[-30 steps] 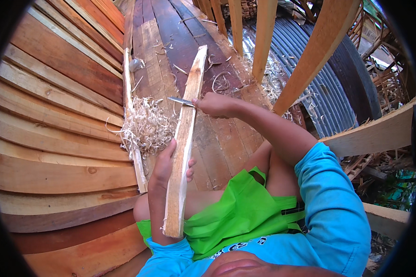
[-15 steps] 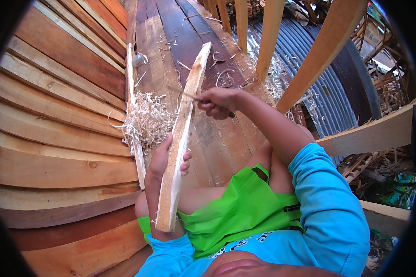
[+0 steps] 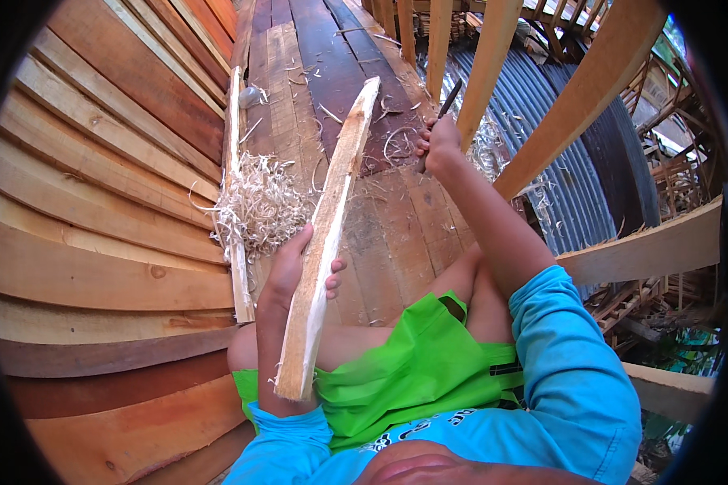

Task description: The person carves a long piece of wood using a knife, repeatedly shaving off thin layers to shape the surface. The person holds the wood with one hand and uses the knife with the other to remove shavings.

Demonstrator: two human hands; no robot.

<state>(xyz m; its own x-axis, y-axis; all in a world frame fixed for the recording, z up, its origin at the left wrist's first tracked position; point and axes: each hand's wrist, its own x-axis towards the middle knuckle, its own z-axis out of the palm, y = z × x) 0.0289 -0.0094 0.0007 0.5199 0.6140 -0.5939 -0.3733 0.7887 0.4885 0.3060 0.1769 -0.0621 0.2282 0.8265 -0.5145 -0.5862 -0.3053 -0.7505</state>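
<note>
Above the plank floor [image 3: 380, 259], a long wooden strip [image 3: 332, 206] slants away from the seated person, its near end over the left forearm and its far end narrowing. The left hand [image 3: 286, 263] is clamped around the strip's lower half, thumb on one side and fingertips [image 3: 333, 280] showing on the other. Well apart from it, the right hand [image 3: 442, 147] is closed around a dark knife [image 3: 451, 97], whose blade points up and away. With the knife off the wood, the step in hand looks like steadying the strip rather than cutting. Any cut would seem to call for the right hand to swing left and lay the edge on the wood, with the left fingers out of its path.

Left of the strip, curled shavings [image 3: 259, 206] heap against a thin batten [image 3: 239, 283], beside stacked boards [image 3: 105, 259] that limit elbow room there. Upright posts [image 3: 489, 56] stand close behind the knife, a likely knock for a wide swing; the freer room lies between strip and knife. Whether the strip's far tip touches the floor, I cannot tell
</note>
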